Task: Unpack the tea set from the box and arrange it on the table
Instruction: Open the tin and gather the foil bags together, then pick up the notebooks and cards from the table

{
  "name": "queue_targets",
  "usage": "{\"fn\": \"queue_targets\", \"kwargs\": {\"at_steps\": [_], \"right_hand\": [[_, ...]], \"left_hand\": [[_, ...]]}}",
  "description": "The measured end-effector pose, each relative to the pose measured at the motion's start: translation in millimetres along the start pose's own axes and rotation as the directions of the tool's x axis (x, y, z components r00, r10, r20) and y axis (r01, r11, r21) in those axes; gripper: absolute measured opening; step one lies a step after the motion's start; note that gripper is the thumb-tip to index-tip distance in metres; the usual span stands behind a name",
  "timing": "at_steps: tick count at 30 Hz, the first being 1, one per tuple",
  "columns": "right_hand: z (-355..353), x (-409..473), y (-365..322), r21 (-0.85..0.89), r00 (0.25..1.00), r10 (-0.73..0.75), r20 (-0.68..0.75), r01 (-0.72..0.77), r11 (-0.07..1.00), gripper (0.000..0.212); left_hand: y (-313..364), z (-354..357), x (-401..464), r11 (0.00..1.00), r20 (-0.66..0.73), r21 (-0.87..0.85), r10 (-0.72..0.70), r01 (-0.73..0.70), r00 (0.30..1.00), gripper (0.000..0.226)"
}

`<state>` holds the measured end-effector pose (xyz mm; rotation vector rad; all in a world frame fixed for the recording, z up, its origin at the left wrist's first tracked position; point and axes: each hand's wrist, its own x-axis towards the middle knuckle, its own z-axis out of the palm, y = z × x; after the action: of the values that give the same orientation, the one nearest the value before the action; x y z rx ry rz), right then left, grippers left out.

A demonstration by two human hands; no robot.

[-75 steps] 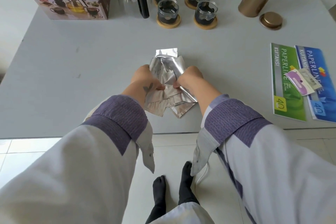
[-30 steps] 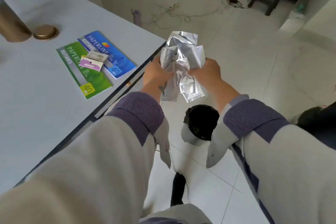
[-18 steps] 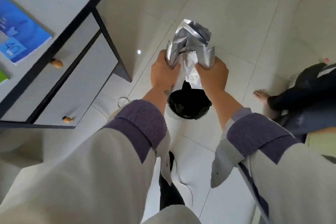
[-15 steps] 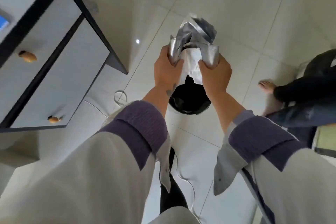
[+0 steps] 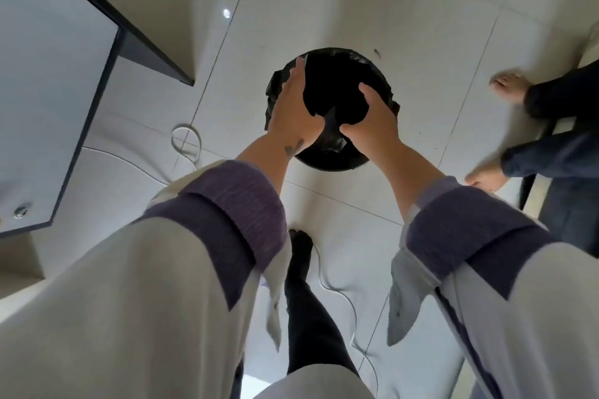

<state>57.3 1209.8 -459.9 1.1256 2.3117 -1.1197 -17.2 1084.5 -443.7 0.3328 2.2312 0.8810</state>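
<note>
I look straight down at a round bin with a black liner [image 5: 379,84] on the tiled floor. My left hand [image 5: 293,110] and my right hand [image 5: 369,120] hover side by side over its mouth, fingers straight or relaxed, holding nothing. The silver foil wrapping is out of sight; the bin's inside is dark and I cannot make it out there. The tea set and its box are outside this view.
The table's corner [image 5: 107,52] and side panel fill the upper left. A white cable [image 5: 184,146] loops on the floor beside the bin and runs past my foot [image 5: 301,256]. Another person's bare feet and dark trousers [image 5: 551,126] stand at the right.
I turned from the table to the bin carrying the crumpled silver foil in both hands. Both hands have let go of it over the bin and now stand empty.
</note>
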Motion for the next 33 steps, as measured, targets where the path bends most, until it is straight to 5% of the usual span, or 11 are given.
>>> {"fn": "queue_targets", "kwargs": {"at_steps": [11, 19, 33], "right_hand": [[-63, -69, -104, -0.197, 0.990, -0.139, 0.036, 0.143, 0.970, 0.058], [-135, -152, -247, -0.228, 0.943, -0.328, 0.058, 0.333, 0.915, 0.058], [-91, -290, -457, -0.290, 0.670, -0.688, 0.279, 0.742, 0.605, 0.052]], "left_hand": [[59, -97, -63, 0.991, -0.001, 0.130, 0.016, -0.016, 1.000, 0.086], [125, -224, -139, 0.957, -0.231, 0.289, 0.062, 0.008, 0.971, 0.063], [91, -406, -296, 0.976, -0.674, 0.066, -0.111, 0.210, 0.730, 0.055]]}}
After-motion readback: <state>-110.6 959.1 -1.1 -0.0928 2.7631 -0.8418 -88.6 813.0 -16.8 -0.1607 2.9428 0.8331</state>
